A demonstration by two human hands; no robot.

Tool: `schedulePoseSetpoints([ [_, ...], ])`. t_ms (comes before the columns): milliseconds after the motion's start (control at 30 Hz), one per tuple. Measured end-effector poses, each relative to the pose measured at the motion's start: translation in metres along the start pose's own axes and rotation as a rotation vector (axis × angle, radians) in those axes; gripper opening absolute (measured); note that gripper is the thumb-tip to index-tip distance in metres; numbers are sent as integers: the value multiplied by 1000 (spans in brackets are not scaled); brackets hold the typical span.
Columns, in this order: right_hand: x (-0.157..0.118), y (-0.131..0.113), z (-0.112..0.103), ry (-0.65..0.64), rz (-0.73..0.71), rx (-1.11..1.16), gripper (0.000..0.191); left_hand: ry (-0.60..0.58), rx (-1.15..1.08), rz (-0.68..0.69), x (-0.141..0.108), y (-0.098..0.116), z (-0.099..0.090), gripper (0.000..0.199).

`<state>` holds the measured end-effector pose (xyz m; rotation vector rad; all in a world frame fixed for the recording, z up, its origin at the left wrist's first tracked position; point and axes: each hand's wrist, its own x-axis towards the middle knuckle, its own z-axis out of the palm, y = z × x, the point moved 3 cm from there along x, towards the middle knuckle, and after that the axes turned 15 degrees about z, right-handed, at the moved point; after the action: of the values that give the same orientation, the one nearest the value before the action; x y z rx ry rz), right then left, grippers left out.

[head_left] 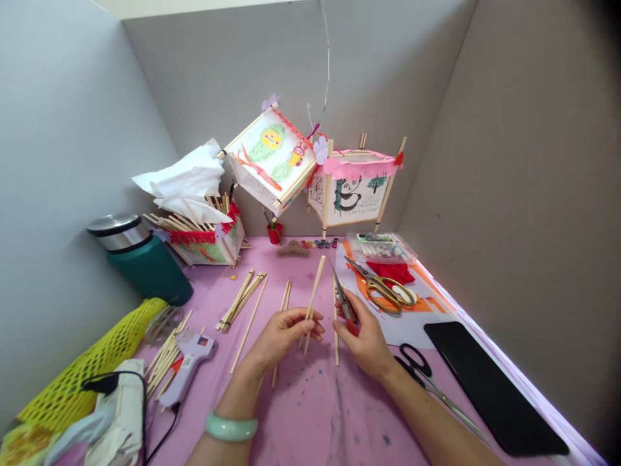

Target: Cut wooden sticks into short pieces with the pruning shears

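Observation:
My left hand [281, 333] is closed, its thumb and fingers pinching a pale wooden stick [317, 278] that tilts upward; a second stick end shows below the fingers. My right hand [366, 343] grips a pointed grey metal tool [341, 292] with a red handle; whether it is pliers or scissors is unclear. Its tip points up, just right of the held stick. Another stick [336, 349] lies beside my right fingers. Beyond my left hand, more loose sticks [286, 294] and bundles tied with dark bands [240, 301] lie on the pink-purple tablecloth [310, 414].
At left are a teal bottle [145, 265], a box of sticks [204, 249], a glue gun [189, 366] and a power strip [121, 414]. Two paper lanterns, one with a panda [356, 194], hang behind. Gold-handled scissors [388, 291], black-handled scissors [422, 372] and a phone [490, 382] lie right.

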<state>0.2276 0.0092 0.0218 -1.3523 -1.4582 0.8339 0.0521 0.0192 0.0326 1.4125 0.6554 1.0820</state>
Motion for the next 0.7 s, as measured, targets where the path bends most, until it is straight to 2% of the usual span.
schedulePoseSetpoints([
  [100, 0, -1, 0, 2, 5, -8, 52, 29, 16, -27, -1, 4, -9, 25],
  [233, -1, 1, 1, -2, 13, -22, 53, 68, -51, 34, -1, 5, -12, 23],
  [500, 0, 1, 1, -15, 17, -20, 52, 12, -28, 73, 0, 1, -5, 23],
  [700, 0, 1, 1, -17, 11, -20, 53, 1, 36, 137, 0, 10, 2, 29],
])
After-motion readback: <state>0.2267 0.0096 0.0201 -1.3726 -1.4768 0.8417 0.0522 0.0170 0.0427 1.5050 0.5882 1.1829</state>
